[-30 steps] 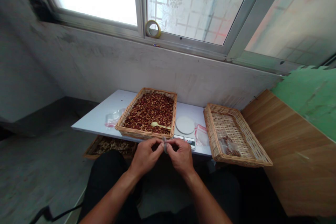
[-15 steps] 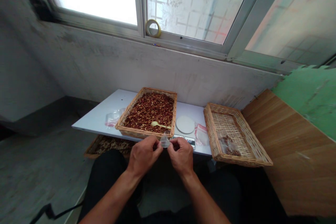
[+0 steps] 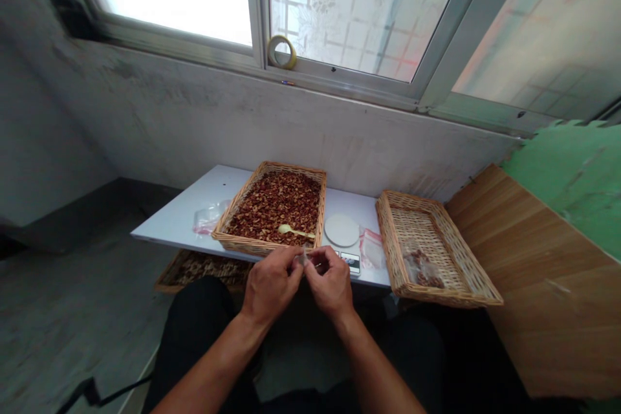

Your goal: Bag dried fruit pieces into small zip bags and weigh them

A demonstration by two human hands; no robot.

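Head view: left hand [image 3: 272,281] and right hand [image 3: 332,284] pinch clear plastic [image 3: 303,259] by the front edge of the surface [image 3: 177,217]; slackening could drop it.

Well ahead of the left hand [image 3: 272,283]: yellow tape roll [image 3: 292,58] on edge by the window frame [image 3: 261,10], small pen-like object [image 3: 288,83] just nearer. Far right of the right hand [image 3: 332,281]: slanting wood-grain panel [image 3: 543,297], green jagged-edged sheet [image 3: 577,181] behind.

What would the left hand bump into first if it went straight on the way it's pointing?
Most likely the right hand, just across a bit of clear plastic; beyond, the filled wicker basket seems next, though depth is unclear.
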